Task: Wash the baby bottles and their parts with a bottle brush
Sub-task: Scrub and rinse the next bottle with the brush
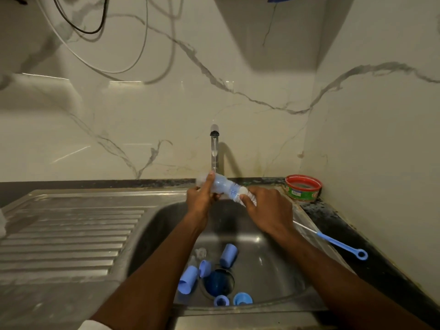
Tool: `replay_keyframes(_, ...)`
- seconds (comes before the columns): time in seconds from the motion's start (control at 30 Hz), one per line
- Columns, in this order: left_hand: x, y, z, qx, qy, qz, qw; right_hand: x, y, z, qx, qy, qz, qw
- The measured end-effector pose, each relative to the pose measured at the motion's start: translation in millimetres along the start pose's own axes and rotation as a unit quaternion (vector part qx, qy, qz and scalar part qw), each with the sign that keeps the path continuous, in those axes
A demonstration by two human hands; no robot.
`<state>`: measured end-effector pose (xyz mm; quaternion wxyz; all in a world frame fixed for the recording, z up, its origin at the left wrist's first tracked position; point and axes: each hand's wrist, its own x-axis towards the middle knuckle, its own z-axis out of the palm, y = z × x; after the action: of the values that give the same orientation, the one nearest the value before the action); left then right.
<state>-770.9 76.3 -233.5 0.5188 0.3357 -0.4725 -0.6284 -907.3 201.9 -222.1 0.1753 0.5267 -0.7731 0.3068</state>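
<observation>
My left hand point(199, 196) grips a clear bluish baby bottle point(222, 185) held sideways under the tap point(214, 148), from which water runs. My right hand point(269, 210) grips the bottle brush point(333, 241) near its white bristles, which sit at the bottle's mouth; its blue handle with a ring end sticks out to the right over the sink's edge. In the sink bowl point(273, 270) lie several blue bottle parts: two caps point(229, 255), point(188, 279), two rings point(221, 300), point(242, 298) and a clear teat point(201, 252).
A ribbed steel draining board point(71, 234) lies left of the bowl. A round red-rimmed tub point(303, 188) stands on the dark counter at the back right corner. Marble-patterned walls close in behind and on the right. A dark blue strainer point(219, 282) covers the drain.
</observation>
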Motion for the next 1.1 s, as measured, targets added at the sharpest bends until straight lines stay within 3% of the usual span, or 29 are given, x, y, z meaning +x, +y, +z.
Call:
replay_keyframes(0.07, 1.1, -1.5, -3.3, 0.012, 0.001, 0.015, 1.0, 0.8, -1.4, -0.9, -0.003, 0.004, 0.0, 1.0)
replay_keyframes(0.13, -7.2, -4.2, -1.4, 0.032, -0.067, 0.009, 0.997, 1.0, -4.0, -0.2, -0.016, 0.003, 0.014, 1.0)
replay_keyframes(0.2, -9.5, -2.7, 0.8, 0.04, -0.083, 0.014, 0.996, 1.6, -3.4, 0.6, -0.017, 0.002, 0.024, 1.0)
replay_keyframes(0.37, -7.9, 2.5, 1.7, 0.075, 0.041, 0.037, 0.996, 1.7, -3.0, 4.2, -0.038, 0.025, -0.005, 0.999)
replay_keyframes(0.47, -12.8, -4.6, 4.1, 0.052, -0.067, 0.039, 0.996, 3.2, -2.8, 6.6, -0.052, 0.023, 0.003, 0.998)
replay_keyframes(0.57, -6.3, -2.5, 4.0, -0.054, -0.158, 0.047, 0.985, 8.8, 5.5, 3.6, -0.029, -0.022, -0.006, 0.999)
replay_keyframes(0.73, -0.7, 1.9, 6.2, -0.178, -0.172, -0.04, 0.968, 12.2, 7.5, -4.6, 0.155, -0.182, -0.029, 0.971)
replay_keyframes(0.8, 4.0, -1.5, 3.0, -0.144, -0.16, -0.028, 0.976, 13.4, 7.8, -7.5, 0.171, -0.165, -0.04, 0.971)
replay_keyframes(0.97, 6.0, -12.1, -11.3, 0.007, -0.101, 0.023, 0.995, 10.0, 13.8, 0.5, 0.065, -0.051, -0.054, 0.995)
replay_keyframes(1.1, 3.6, -2.5, -11.1, -0.066, -0.149, 0.032, 0.986, 12.2, 15.1, 4.8, 0.084, -0.103, -0.003, 0.991)
